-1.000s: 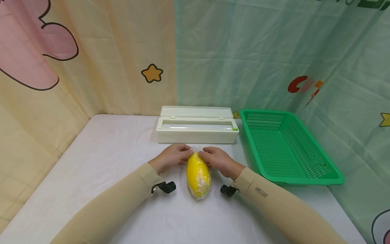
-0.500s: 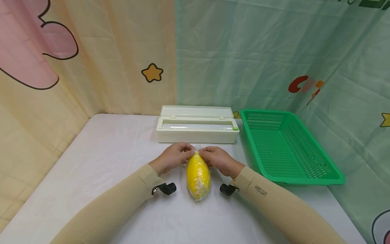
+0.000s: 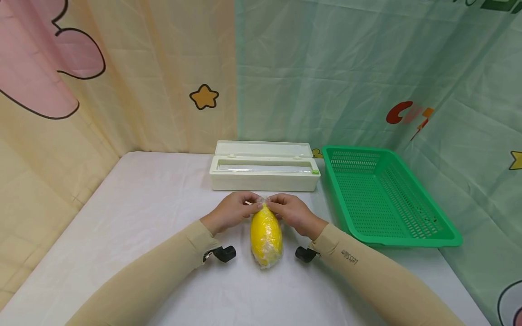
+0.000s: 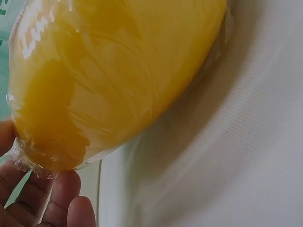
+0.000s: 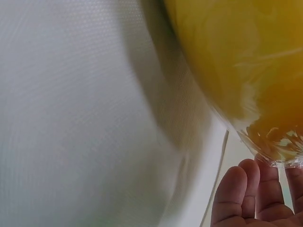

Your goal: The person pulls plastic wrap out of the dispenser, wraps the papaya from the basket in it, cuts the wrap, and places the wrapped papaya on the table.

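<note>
A yellow oblong fruit, wrapped in clear cling film, lies in front of the person on the table. Its film is smooth in the middle and crumpled at the near end. At the far end the film gathers into a short tuft. My left hand pinches this tuft from the left, thumb on top. From the right, my right hand pinches the same tuft, its fingers close to the left ones. Both wrist views show fingertips right at the film-covered tip.
Behind the hands stands a white cling film box, its lid raised and a roll inside. A green perforated basket is at the right. White cloth covers the table; printed curtains hang around it.
The fingers of both hands have drawn closer together on the film tuft, and the right fingers have curled in onto it. The fruit has barely moved.
</note>
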Demonstrator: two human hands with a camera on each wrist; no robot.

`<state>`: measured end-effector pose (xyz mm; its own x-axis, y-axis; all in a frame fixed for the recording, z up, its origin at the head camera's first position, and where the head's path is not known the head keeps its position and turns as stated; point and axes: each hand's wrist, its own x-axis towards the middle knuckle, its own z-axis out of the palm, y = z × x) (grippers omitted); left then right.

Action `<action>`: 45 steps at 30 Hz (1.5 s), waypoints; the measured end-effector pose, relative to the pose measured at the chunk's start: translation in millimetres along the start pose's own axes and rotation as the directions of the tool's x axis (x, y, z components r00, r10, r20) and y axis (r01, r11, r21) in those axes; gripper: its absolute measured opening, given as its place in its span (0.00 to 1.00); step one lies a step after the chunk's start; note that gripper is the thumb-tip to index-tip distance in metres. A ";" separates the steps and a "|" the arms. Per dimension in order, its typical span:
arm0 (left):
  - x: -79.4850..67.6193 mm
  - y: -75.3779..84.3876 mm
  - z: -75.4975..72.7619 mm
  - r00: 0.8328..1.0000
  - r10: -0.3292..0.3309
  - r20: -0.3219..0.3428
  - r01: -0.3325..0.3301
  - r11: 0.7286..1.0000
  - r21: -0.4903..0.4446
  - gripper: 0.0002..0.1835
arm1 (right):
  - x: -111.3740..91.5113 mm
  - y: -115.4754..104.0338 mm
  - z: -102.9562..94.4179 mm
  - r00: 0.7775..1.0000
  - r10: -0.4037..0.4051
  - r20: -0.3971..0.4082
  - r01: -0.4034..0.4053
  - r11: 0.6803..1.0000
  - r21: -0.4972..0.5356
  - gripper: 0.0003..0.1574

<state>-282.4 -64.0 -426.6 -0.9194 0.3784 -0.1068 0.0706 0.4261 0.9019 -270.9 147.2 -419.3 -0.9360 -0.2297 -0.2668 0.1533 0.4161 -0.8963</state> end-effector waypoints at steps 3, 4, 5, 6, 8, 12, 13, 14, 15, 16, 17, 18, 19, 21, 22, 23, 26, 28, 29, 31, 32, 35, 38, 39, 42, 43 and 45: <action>-1.2 2.8 1.5 1.000 0.009 -0.025 -0.008 0.999 0.050 0.13 | -0.7 -0.3 -0.7 1.000 -0.019 0.002 0.019 1.000 0.001 0.23; -1.4 3.1 2.0 0.999 0.013 -0.032 -0.011 0.998 0.065 0.13 | -0.7 0.0 -0.8 1.000 -0.029 0.004 0.029 1.000 -0.006 0.23; -1.5 3.3 2.4 0.999 0.018 -0.037 -0.015 0.997 0.081 0.13 | -1.0 -0.3 -0.9 0.999 -0.036 0.003 0.036 0.999 -0.016 0.23; -1.4 3.1 2.7 0.999 0.022 -0.044 -0.017 0.995 0.097 0.12 | -1.2 -0.4 -0.8 0.999 -0.046 -0.001 0.046 0.998 -0.034 0.22; -1.8 2.7 3.4 0.998 0.027 -0.057 -0.020 0.992 0.123 0.12 | -1.3 0.2 -0.2 0.998 -0.067 -0.017 0.066 0.994 -0.084 0.21; -3.5 1.9 4.2 0.995 0.056 -0.077 -0.041 0.982 0.185 0.12 | -2.5 0.7 1.2 0.991 -0.118 -0.061 0.104 0.976 -0.191 0.17; -4.5 2.1 4.3 0.995 0.063 -0.078 -0.047 0.980 0.195 0.12 | -3.0 0.8 1.4 0.989 -0.131 -0.070 0.114 0.971 -0.210 0.17; -5.5 2.2 4.5 0.995 0.068 -0.074 -0.052 0.978 0.201 0.13 | -3.5 0.8 1.5 0.986 -0.146 -0.077 0.126 0.966 -0.227 0.17; -6.2 2.0 4.4 0.995 0.071 -0.067 -0.057 0.978 0.201 0.13 | -4.2 0.7 1.6 0.984 -0.160 -0.085 0.136 0.962 -0.238 0.16; -7.0 1.7 4.3 0.996 0.075 -0.058 -0.062 0.979 0.196 0.14 | -4.9 0.7 1.6 0.981 -0.174 -0.092 0.146 0.957 -0.250 0.16; -7.6 1.2 4.3 0.996 0.076 -0.049 -0.066 0.980 0.188 0.15 | -5.3 1.4 1.7 0.977 -0.188 -0.098 0.157 0.952 -0.263 0.16; -8.0 0.8 4.3 0.996 0.080 -0.040 -0.072 0.981 0.178 0.16 | -5.9 1.8 1.8 0.974 -0.202 -0.102 0.168 0.947 -0.273 0.15; -8.4 0.4 4.3 0.996 0.083 -0.031 -0.076 0.983 0.167 0.16 | -6.6 1.9 1.8 0.971 -0.214 -0.109 0.177 0.943 -0.282 0.15; -9.0 -0.3 4.7 0.996 0.087 -0.026 -0.082 0.985 0.153 0.17 | -7.5 2.7 2.2 0.965 -0.236 -0.118 0.193 0.936 -0.295 0.15; -9.2 -0.4 5.1 0.995 0.091 -0.030 -0.085 0.985 0.153 0.17 | -8.0 2.9 2.4 0.962 -0.246 -0.122 0.201 0.932 -0.300 0.14; -9.4 -0.4 5.6 0.995 0.093 -0.036 -0.087 0.984 0.155 0.16 | -8.3 3.2 2.7 0.959 -0.255 -0.125 0.208 0.930 -0.301 0.14; -10.4 0.4 7.4 0.993 0.102 -0.060 -0.090 0.981 0.174 0.15 | -9.5 3.3 3.8 0.950 -0.280 -0.137 0.229 0.925 -0.301 0.13; -11.6 1.2 8.7 0.991 0.110 -0.077 -0.094 0.976 0.194 0.14 | -10.2 3.7 4.7 0.944 -0.296 -0.143 0.245 0.924 -0.294 0.13; -12.2 1.5 9.2 0.990 0.116 -0.084 -0.097 0.974 0.203 0.14 | -10.5 4.3 5.0 0.942 -0.304 -0.144 0.252 0.922 -0.295 0.13; -13.4 1.9 10.0 0.988 0.125 -0.092 -0.102 0.970 0.220 0.13 | -11.0 5.6 5.8 0.935 -0.323 -0.145 0.271 0.916 -0.296 0.12; -14.2 2.3 10.1 0.987 0.130 -0.091 -0.106 0.968 0.228 0.13 | -10.9 6.4 6.2 0.931 -0.335 -0.145 0.282 0.912 -0.298 0.12; -17.1 2.2 9.7 0.988 0.137 -0.067 -0.117 0.962 0.247 0.15 | -10.9 8.8 6.7 0.920 -0.365 -0.143 0.309 0.900 -0.308 0.09; -21.7 2.3 8.1 0.993 0.121 0.000 -0.117 0.961 0.252 0.23 | -11.1 10.6 7.1 0.913 -0.377 -0.152 0.319 0.896 -0.310 0.09; -23.5 2.2 7.5 0.993 0.113 0.027 -0.116 0.960 0.256 0.27 | -11.4 11.2 7.1 0.913 -0.378 -0.155 0.319 0.896 -0.309 0.09; -27.8 2.6 6.4 0.990 0.096 0.102 -0.120 0.958 0.260 0.39 | -12.8 13.0 6.9 0.907 -0.388 -0.163 0.325 0.891 -0.317 0.09; -29.0 2.9 6.2 0.989 0.092 0.117 -0.120 0.958 0.262 0.42 | -13.6 13.6 6.7 0.903 -0.397 -0.161 0.332 0.885 -0.325 0.10; -30.7 4.0 6.3 0.986 0.095 0.134 -0.127 0.958 0.258 0.44 | -15.2 15.3 5.5 0.896 -0.420 -0.146 0.353 0.871 -0.341 0.11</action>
<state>-251.5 -68.7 -422.4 -0.8486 0.5237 -0.0757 0.2843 0.5718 0.7696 -252.6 152.2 -430.9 -0.9489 -0.2524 0.1895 -0.3053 0.5814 -0.7542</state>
